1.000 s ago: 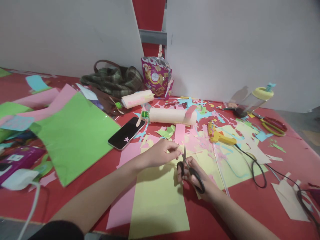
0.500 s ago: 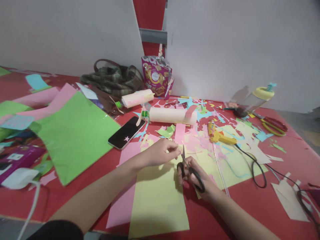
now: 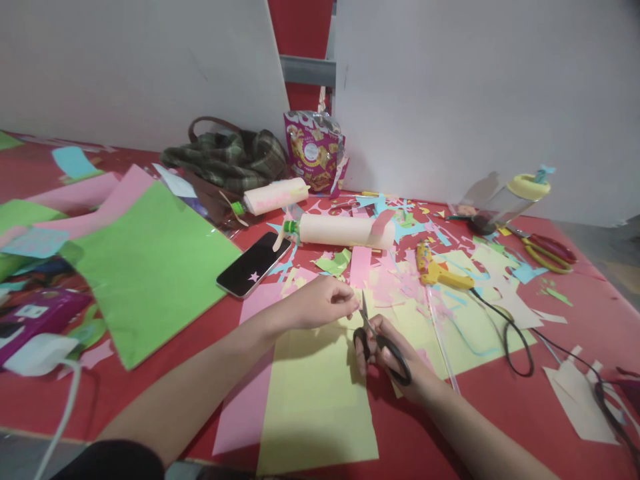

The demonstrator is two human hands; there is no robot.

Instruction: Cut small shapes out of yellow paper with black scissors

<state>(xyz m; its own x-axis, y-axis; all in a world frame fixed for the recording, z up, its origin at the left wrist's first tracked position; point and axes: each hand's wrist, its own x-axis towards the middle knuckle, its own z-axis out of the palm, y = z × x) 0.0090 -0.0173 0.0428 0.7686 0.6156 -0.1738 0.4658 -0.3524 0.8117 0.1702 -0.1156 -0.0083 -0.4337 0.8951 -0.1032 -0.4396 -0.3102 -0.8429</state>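
Observation:
Black-handled scissors (image 3: 366, 328) are in my right hand (image 3: 395, 360), the fingers through and around the loops, blades pointing up and away. Just left of the blades, my left hand (image 3: 327, 301) is closed in a pinch; what its fingertips hold is too small to make out. Both hands are above a yellow paper sheet (image 3: 320, 407), which overlaps a pink sheet (image 3: 240, 413). A phone (image 3: 254, 265) with a small pink paper star (image 3: 254, 277) on its screen lies beyond my left forearm.
Two paper-wrapped bottles (image 3: 345, 231) lie beyond my hands, with paper scraps around them. A yellow glue gun (image 3: 445, 275) with a black cord lies to the right. Red-and-yellow-handled scissors (image 3: 550, 253) and a tilted clear container (image 3: 515, 200) are farther right. Green card (image 3: 155, 267) covers the left.
The scissor blades have tilted slightly left, closer to my left fingertips. Both hands otherwise stay nearly in place, and the things on the table have not moved.

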